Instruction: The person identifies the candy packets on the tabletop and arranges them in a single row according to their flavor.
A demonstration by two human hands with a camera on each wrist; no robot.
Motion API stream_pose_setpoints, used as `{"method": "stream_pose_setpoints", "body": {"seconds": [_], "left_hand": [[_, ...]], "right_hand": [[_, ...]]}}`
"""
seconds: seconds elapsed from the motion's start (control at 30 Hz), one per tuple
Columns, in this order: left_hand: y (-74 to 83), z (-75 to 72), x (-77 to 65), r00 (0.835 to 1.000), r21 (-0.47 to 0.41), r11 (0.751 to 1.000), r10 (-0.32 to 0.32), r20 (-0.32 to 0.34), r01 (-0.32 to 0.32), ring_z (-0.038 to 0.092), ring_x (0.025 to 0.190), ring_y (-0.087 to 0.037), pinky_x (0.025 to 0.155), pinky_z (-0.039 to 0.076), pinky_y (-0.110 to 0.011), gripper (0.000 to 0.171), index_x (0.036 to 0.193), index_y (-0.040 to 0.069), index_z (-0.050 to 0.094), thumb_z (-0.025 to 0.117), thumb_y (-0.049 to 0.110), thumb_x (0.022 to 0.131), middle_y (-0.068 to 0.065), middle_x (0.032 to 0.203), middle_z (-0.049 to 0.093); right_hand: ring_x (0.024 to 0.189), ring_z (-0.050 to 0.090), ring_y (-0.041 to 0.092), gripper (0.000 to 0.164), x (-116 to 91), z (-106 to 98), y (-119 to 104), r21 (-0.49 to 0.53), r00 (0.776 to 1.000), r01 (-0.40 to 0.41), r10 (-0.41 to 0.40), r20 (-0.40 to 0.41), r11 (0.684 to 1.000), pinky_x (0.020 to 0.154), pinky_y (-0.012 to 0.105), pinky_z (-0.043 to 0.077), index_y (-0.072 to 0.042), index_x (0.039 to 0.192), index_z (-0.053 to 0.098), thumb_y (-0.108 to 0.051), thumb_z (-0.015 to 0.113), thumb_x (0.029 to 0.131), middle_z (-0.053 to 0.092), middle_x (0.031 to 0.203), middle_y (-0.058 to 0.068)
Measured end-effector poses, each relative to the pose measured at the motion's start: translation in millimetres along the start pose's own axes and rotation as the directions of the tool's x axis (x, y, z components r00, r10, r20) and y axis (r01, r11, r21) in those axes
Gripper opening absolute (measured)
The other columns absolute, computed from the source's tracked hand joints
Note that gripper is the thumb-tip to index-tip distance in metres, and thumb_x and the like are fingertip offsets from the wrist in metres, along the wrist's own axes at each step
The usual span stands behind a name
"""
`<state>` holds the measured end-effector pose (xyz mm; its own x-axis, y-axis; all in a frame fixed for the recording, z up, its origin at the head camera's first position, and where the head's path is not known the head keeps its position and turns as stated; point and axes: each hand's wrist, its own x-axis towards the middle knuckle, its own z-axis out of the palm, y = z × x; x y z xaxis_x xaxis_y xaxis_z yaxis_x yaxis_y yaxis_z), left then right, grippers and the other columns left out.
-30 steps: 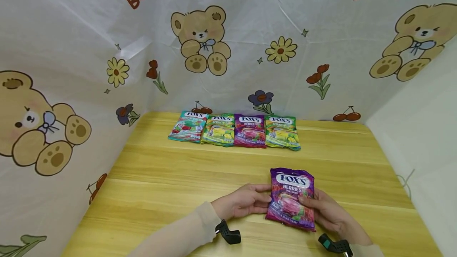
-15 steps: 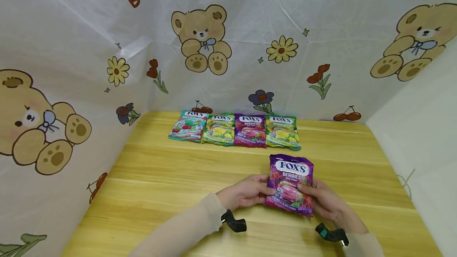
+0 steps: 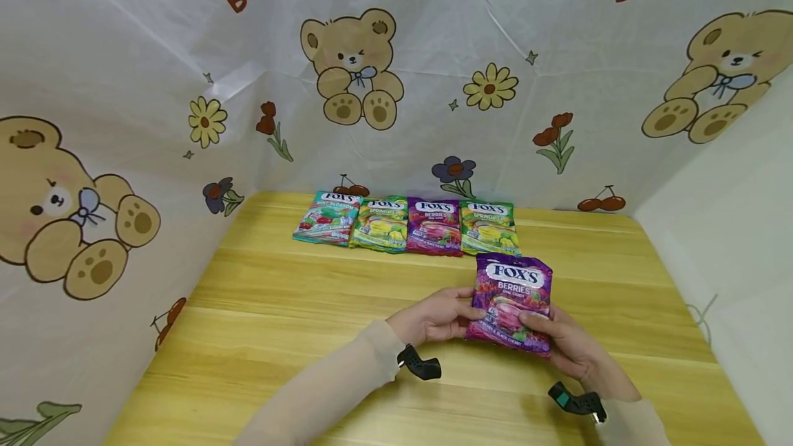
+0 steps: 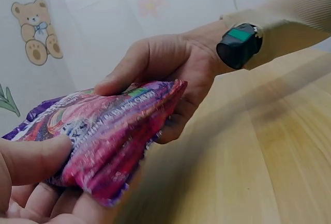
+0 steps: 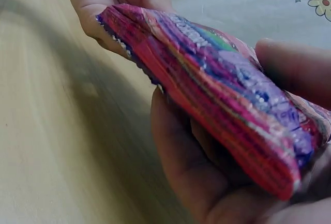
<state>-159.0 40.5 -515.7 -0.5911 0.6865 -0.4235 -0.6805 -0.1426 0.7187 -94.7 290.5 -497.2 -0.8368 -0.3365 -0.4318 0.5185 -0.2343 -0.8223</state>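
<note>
A purple bag of Fox's Berries candy (image 3: pixel 511 294) is held up off the table between both hands, its printed front tilted toward the head camera. My left hand (image 3: pixel 441 315) pinches the bag's left edge, thumb on the front and fingers behind. On the opposite edge, my right hand (image 3: pixel 570 343) grips it the same way, thumb lying across the printed cup. Both wrist views show the candy bag (image 4: pixel 114 131) with its crimped bottom seam, fingers curled under it. In the head view the bag's top edge overlaps the lower edge of the rightmost yellow-green bag.
Along the back of the wooden table (image 3: pixel 297 322) lies a row of candy bags: a teal one (image 3: pixel 326 219), a yellow-green one (image 3: pixel 379 226), a purple one (image 3: pixel 434 227) and another yellow-green one (image 3: pixel 489 226). Behind them hangs a bear-print cloth (image 3: pixel 427 88).
Both hands have carried the purple candy bag away from the body, toward the back row, shifting slightly right in the last half second. The row of bags has not moved.
</note>
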Motion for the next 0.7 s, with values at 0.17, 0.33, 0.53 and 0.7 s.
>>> {"method": "stream_pose_setpoints", "body": {"seconds": [0.17, 0.33, 0.53, 0.7], "left_hand": [[2.3, -0.1, 7.4, 1.0, -0.022, 1.0, -0.01, 0.016, 0.011, 0.06, 0.131, -0.034, 0.113, 0.044, -0.061, 0.059, 0.157, 0.015, 0.044, 0.054, -0.004, 0.103, -0.015, 0.143, 0.061], [8.2, 2.9, 13.7, 1.0, -0.069, 0.998, 0.008, 0.018, -0.007, 0.058, 0.134, -0.034, 0.116, 0.042, -0.058, 0.057, 0.157, 0.016, 0.045, 0.053, -0.003, 0.104, -0.015, 0.143, 0.061], [9.8, 8.9, 23.6, 0.999, -0.114, 0.993, 0.032, 0.004, -0.031, 0.055, 0.136, -0.036, 0.118, 0.04, -0.058, 0.056, 0.155, 0.017, 0.047, 0.052, -0.004, 0.104, -0.016, 0.144, 0.06], [9.1, 12.0, 35.6, 0.999, -0.146, 0.989, 0.038, -0.009, -0.039, 0.056, 0.135, -0.035, 0.118, 0.04, -0.056, 0.054, 0.154, 0.017, 0.049, 0.053, -0.004, 0.103, -0.014, 0.141, 0.062]], "right_hand": [[0.113, 0.071, 0.016, 0.03, -1.4, -2.6, 2.8, 0.033, 1.0, 0.026, -0.026, 0.007, 0.999, 0.101, 0.032, 0.058, -0.021, 0.134, 0.04, -0.014, 0.053, 0.108, 0.072, 0.121, -0.006], [0.116, 0.068, 0.012, 0.032, -0.1, -0.8, 1.6, 0.082, 0.998, 0.061, -0.059, -0.021, 0.995, 0.102, 0.029, 0.056, -0.023, 0.138, 0.038, -0.015, 0.05, 0.11, 0.07, 0.124, -0.008], [0.117, 0.069, 0.013, 0.035, -0.1, 3.0, 0.1, 0.196, 0.996, 0.08, -0.07, -0.06, 0.977, 0.103, 0.033, 0.057, -0.023, 0.141, 0.037, -0.015, 0.051, 0.109, 0.071, 0.123, -0.007], [0.114, 0.071, 0.016, 0.024, 0.4, 0.1, 1.2, 0.273, 0.995, 0.099, -0.086, -0.059, 0.957, 0.101, 0.039, 0.059, -0.026, 0.131, 0.05, -0.016, 0.049, 0.11, 0.074, 0.121, -0.004]]}}
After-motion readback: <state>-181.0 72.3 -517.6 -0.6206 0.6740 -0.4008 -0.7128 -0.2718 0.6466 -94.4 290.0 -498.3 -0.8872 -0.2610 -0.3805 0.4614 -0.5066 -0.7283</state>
